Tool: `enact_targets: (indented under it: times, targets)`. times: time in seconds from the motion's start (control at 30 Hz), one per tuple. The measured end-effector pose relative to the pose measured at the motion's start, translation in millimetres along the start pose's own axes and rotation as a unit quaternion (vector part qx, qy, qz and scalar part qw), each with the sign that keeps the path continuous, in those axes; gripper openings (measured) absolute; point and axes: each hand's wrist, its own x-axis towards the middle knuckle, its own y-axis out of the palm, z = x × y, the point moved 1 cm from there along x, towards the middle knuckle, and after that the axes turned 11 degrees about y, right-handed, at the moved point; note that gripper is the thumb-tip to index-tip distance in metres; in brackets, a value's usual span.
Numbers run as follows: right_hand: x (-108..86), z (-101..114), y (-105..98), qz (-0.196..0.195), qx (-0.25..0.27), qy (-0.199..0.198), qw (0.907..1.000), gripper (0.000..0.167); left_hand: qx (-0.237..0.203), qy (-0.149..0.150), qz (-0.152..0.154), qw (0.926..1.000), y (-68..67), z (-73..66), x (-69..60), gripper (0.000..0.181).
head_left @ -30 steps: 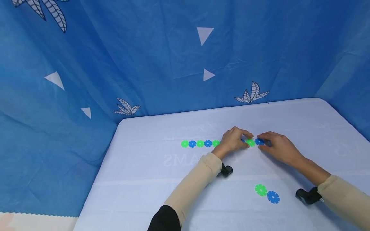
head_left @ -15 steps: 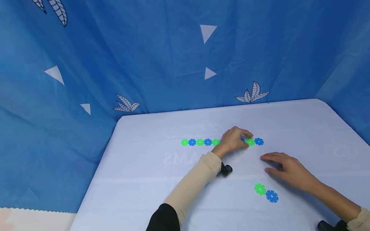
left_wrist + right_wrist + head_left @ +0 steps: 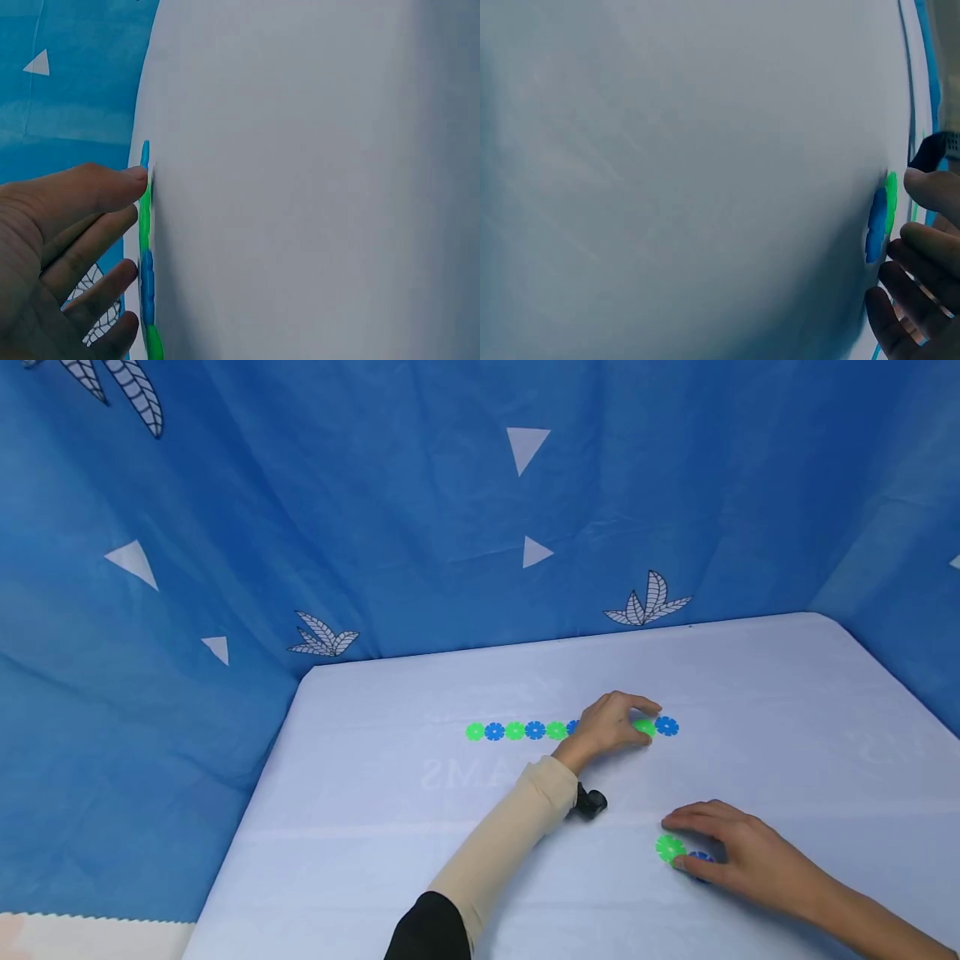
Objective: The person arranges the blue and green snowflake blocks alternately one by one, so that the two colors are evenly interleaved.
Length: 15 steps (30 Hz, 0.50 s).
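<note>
A row of notched plastic discs in alternating green and blue runs across the table, its leftmost green disc [image 3: 475,732] showing in the head view. My left hand [image 3: 606,722] covers the row's middle and holds a green disc [image 3: 644,727] near its right end between thumb and forefinger. The end blue disc [image 3: 667,727] lies just beyond those fingers. Nearer me, my right hand [image 3: 742,852] hovers with fingers spread over two loose discs. The loose green disc [image 3: 670,849] shows between finger and thumb; the loose blue disc [image 3: 701,865] is partly hidden by the thumb.
White cloth covers the table [image 3: 360,860]. A blue patterned curtain [image 3: 420,510] hangs along its back and sides. A black wrist camera [image 3: 591,803] sits under my left wrist, close to the tabletop.
My right hand has let go of the end blue disc in the row and moved toward me, down to the two loose discs. My left hand has stayed at the row.
</note>
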Motion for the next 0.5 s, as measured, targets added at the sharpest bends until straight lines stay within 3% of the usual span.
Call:
enact_targets:
  times: [0.3, 0.5]
  targets:
    - [0.0, 4.8, 1.3, 0.016, 0.004, -0.043, 0.9989, 0.034, 0.009, 0.005, -0.002, 0.9999, 7.4, -10.0, 6.3, 0.046]
    - [0.0, 5.5, 1.6, 0.001, 0.001, -0.064, 0.9979, 0.035, 0.029, 0.004, -0.003, 0.9996, 12.1, -13.9, 9.8, 0.044]
